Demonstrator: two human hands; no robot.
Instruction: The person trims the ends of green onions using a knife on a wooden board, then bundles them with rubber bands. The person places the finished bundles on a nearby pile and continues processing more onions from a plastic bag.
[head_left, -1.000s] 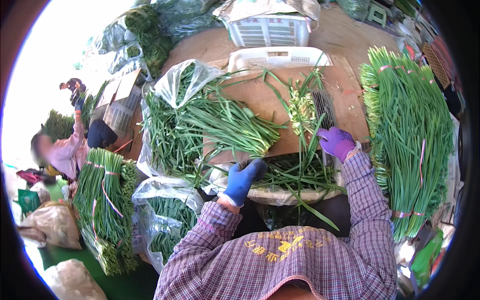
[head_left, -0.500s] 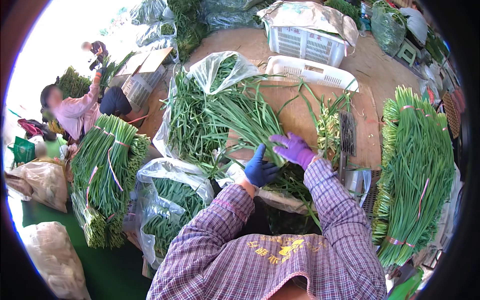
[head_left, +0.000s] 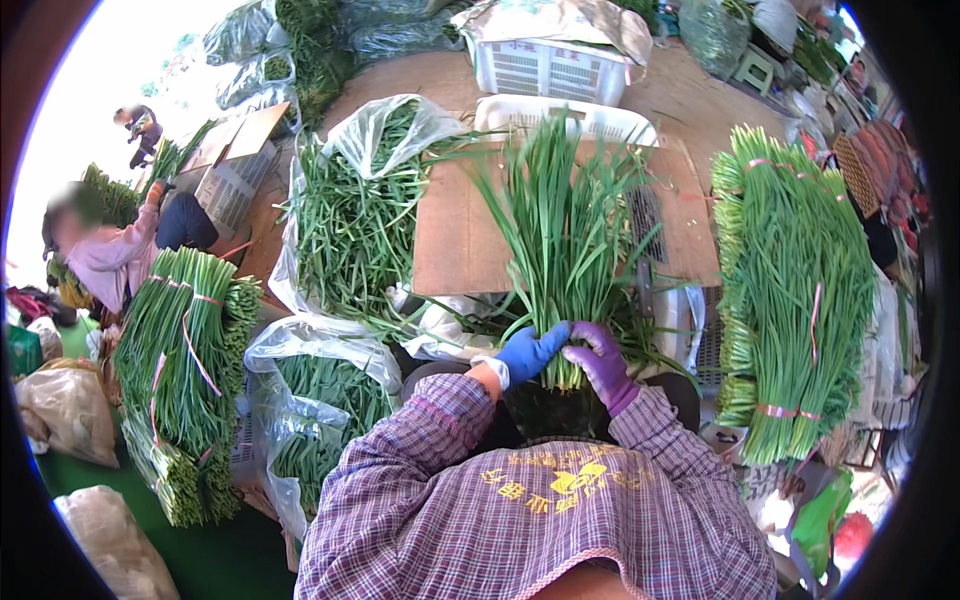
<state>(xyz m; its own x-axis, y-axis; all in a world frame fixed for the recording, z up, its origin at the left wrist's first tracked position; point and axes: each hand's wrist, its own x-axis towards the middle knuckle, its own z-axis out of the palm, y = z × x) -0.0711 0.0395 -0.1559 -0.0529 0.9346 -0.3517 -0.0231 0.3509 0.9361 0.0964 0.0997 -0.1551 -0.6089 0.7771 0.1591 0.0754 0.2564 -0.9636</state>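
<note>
A loose bunch of garlic chives (head_left: 565,240) stands with its leaf tips pointing away from me and its pale stem ends toward my lap. My left hand (head_left: 532,356), in a blue glove, is closed round the lower stems from the left. From the right, my right hand (head_left: 606,370), in a purple glove, curls its fingers against the same stems near the cut ends. Behind the bunch lies a brown board (head_left: 455,240). A cleaver (head_left: 645,285) rests on its right part, its dark blade partly covered by leaves.
Tied chive bundles are stacked at left (head_left: 190,350) and right (head_left: 795,300). Open plastic bags (head_left: 400,135) (head_left: 320,340) of loose greens stand left of the board. White crates (head_left: 545,70) sit beyond it. A person in a pink top (head_left: 115,255) sits at far left; another person stands behind.
The chives have swung from lying toward the upper left to standing upright before me. Both hands have drawn closer to my body and together round the stems. The whole view has shifted slightly.
</note>
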